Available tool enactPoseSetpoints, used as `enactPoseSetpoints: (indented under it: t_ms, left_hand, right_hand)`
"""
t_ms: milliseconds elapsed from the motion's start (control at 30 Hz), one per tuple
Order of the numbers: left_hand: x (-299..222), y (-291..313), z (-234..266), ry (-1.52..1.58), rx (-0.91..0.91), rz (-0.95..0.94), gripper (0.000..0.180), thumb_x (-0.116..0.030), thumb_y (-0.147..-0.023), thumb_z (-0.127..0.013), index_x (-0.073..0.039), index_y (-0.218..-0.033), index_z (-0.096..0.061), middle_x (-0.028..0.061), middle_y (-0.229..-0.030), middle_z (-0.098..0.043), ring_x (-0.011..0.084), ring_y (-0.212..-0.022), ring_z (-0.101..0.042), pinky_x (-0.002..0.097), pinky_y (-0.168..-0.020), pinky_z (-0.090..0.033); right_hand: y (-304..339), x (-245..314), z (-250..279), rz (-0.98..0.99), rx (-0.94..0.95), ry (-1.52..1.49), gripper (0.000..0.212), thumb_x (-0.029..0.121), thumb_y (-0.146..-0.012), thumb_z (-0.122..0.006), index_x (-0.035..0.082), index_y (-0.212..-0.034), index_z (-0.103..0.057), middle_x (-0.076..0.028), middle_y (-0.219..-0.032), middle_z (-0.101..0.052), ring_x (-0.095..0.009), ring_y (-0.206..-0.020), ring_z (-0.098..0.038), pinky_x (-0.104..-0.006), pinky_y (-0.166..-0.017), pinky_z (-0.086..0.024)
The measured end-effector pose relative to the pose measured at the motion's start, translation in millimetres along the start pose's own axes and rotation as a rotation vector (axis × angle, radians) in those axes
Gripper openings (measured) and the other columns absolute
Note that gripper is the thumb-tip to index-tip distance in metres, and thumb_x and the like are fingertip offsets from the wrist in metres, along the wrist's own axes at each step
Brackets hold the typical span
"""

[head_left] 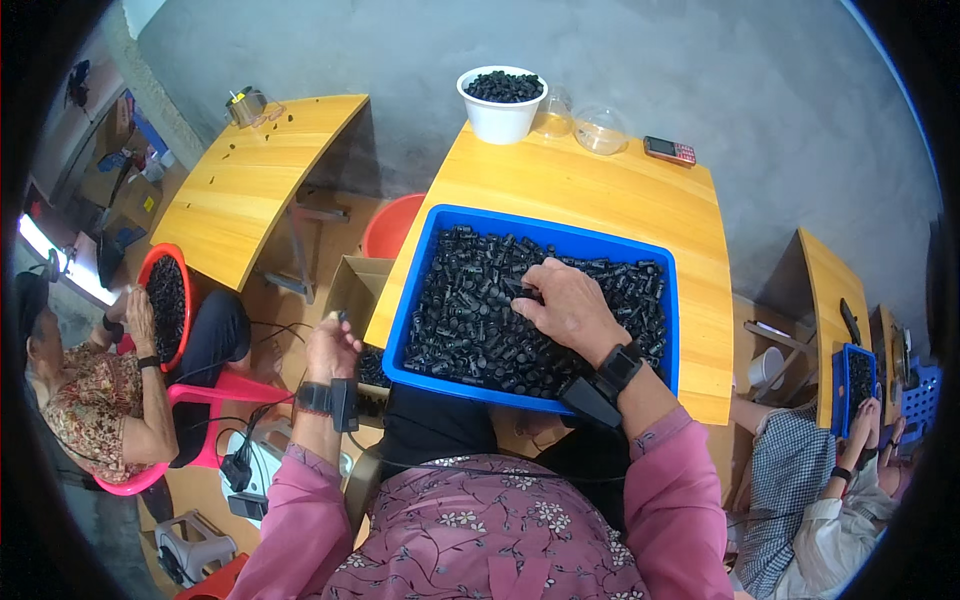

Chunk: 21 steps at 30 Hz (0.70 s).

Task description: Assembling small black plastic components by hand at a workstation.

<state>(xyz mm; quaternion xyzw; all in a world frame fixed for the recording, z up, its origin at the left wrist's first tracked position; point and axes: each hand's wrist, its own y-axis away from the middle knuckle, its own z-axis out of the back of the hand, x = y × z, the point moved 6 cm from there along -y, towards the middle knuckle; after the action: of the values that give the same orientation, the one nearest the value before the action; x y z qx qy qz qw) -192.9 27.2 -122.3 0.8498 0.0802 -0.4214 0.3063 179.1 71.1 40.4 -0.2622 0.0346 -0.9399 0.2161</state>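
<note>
A blue tray [660, 330] full of small black plastic parts [470, 310] rests on the near edge of the wooden table, above my lap. My right hand [575, 310] is over the heap at the tray's right half, its fingers bent down, thumb and forefinger about a small black part. Left of the tray, my left hand [333, 352] is raised with its fingers curled in. A tiny dark tip shows at its fingers; what it holds is too small to name. Below that hand stands an open cardboard box [353, 290], with black parts [372, 367] visible inside.
At the table's far end are a white bucket [500, 122] heaped with black pieces, a clear bowl [600, 130] and a phone [669, 150]. A red basin [392, 225] sits beyond the box. Cables [272, 400] hang at left. People work on both sides.
</note>
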Motion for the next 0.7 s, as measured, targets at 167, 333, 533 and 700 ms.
enactPoseSetpoints:
  t_ms: [167,333,533,700]
  left_hand:
    - [5.3,-2.0,2.7,-0.053,-0.094,0.035,0.012,-0.02,-0.096,-0.058,-0.011,-0.104,-0.06,0.0011,-0.082,-0.057,0.0138,-0.066,-0.05,0.0309,-0.059,-0.046]
    - [-34.5,36.1,-52.9,-0.048,0.024,-0.207,0.013,-0.017,-0.097,-0.06,-0.008,-0.106,-0.062,0.0024,-0.084,-0.059,0.0133,-0.068,-0.052,0.0291,-0.06,-0.046]
    - [-41.2,107.0,-164.3,-0.04,0.601,-0.228,0.02,-0.014,-0.098,-0.061,-0.002,-0.114,-0.063,0.0064,-0.087,-0.064,0.0141,-0.069,-0.06,0.0284,-0.065,-0.054]
    - [-5.6,136.7,-208.9,-0.205,0.763,0.011,0.024,-0.014,-0.1,-0.059,0.002,-0.116,-0.062,0.011,-0.096,-0.069,0.0118,-0.074,-0.067,0.0282,-0.07,-0.06]
  right_hand:
    - [-2.3,-0.7,-2.9,0.015,0.013,-0.027,0.022,0.019,-0.084,-0.072,0.0,-0.092,-0.065,-0.015,-0.089,-0.062,-0.037,-0.087,-0.063,-0.0446,-0.078,-0.05]
    - [-0.8,-2.3,-2.4,0.084,0.005,-0.115,0.016,0.015,-0.083,-0.07,0.001,-0.089,-0.066,-0.017,-0.089,-0.064,-0.039,-0.087,-0.063,-0.0461,-0.077,-0.051]
    - [-0.4,1.2,18.3,0.112,-0.08,-0.579,0.013,0.01,-0.089,-0.069,0.0,-0.097,-0.07,-0.01,-0.08,-0.062,-0.02,-0.071,-0.06,-0.0326,-0.067,-0.048]
    - [2.8,6.6,21.5,0.1,-0.047,-0.691,0.016,0.008,-0.093,-0.066,-0.001,-0.105,-0.07,-0.001,-0.075,-0.05,-0.007,-0.068,-0.047,-0.0232,-0.064,-0.041]
